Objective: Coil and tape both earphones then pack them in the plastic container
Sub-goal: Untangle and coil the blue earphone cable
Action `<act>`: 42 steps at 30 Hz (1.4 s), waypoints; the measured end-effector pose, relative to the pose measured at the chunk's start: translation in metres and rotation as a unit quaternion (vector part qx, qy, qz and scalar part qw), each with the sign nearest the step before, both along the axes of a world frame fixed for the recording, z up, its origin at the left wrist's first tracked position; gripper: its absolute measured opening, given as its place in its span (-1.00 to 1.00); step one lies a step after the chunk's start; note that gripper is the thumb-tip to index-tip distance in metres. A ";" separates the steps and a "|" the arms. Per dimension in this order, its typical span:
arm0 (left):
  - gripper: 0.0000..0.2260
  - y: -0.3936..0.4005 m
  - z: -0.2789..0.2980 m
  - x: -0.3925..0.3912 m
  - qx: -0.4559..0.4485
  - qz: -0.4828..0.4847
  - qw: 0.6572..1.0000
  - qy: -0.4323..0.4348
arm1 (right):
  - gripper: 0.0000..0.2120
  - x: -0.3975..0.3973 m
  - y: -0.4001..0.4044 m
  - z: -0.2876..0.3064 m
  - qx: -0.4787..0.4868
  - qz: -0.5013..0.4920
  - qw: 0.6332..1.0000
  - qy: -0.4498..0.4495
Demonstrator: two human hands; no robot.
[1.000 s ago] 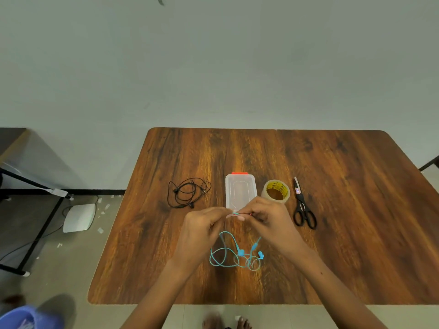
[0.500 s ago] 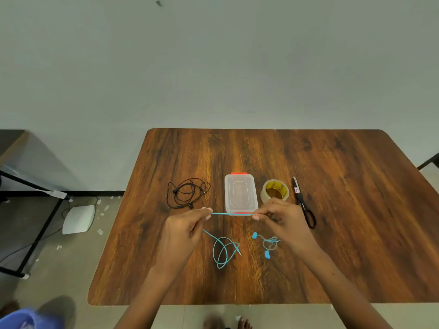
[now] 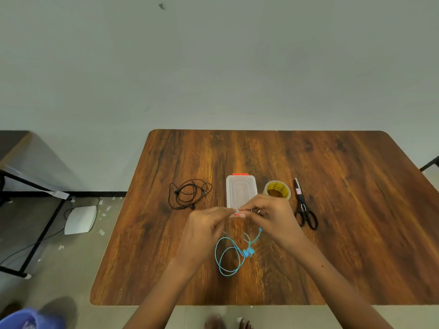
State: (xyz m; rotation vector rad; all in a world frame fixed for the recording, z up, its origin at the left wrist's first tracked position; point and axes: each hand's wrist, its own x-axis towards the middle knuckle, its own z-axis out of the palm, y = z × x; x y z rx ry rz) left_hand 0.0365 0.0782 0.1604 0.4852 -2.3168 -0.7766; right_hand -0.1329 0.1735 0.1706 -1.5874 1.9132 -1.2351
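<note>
The brown wooden desk [image 3: 344, 245] has round corners, and its near edge runs just in front of the person's arms. The far half of the desk is bare wood up to the back edge by the pale wall, and there is a wide bare part on the right side past the scissors [image 3: 304, 207]. On the left, the desk edge drops to the floor, where a white flat box [image 3: 80, 219] and bits of paper lie. The left hand [image 3: 204, 231] and the right hand [image 3: 273, 217] meet over the middle of the desk, fingertips close together. Both pinch the blue earphones [image 3: 229, 258] at one spot of the thin cord. The rest of the blue cord hangs down below the hands in loose loops, and the two blue buds sit together beside the loops, under the right hand. The bottom loops seem to rest on the desk. The clear plastic box [image 3: 241, 191] with the red clip lies shut just behind the hands, and its near end is hidden by the fingers. The roll of tape [image 3: 278, 189] sits just right of the box, partly behind the right hand. The black earphones [image 3: 188, 194] lie in a loose heap left of the box, apart from the left hand.
</note>
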 end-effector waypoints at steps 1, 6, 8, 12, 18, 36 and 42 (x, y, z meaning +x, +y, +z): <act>-0.80 -0.003 0.000 0.002 -0.003 0.011 1.000 0.003 | -0.93 -0.002 0.002 -0.002 0.006 -0.004 1.000 -0.010; -0.82 -0.012 -0.006 0.013 -0.006 0.034 0.999 0.008 | -0.89 -0.015 0.015 -0.011 0.035 -0.008 0.999 -0.034; -0.83 -0.010 -0.008 0.014 -0.007 0.033 0.999 0.008 | -0.90 -0.016 0.017 -0.013 0.039 -0.005 0.999 -0.038; -0.81 -0.010 -0.010 0.015 -0.009 0.045 0.999 0.005 | -0.90 -0.017 0.017 -0.013 0.058 -0.001 0.998 -0.037; -0.77 -0.015 -0.013 0.021 -0.002 0.068 0.998 0.013 | -0.91 -0.018 0.020 -0.015 0.076 -0.009 0.995 -0.063; -0.80 -0.019 -0.017 0.025 0.012 0.079 0.997 0.005 | -0.90 -0.016 0.013 -0.020 0.039 -0.051 0.997 -0.034; -0.70 -0.021 -0.011 0.011 -0.050 0.038 0.994 -0.089 | -0.87 -0.013 0.009 -0.013 0.060 -0.035 0.998 -0.004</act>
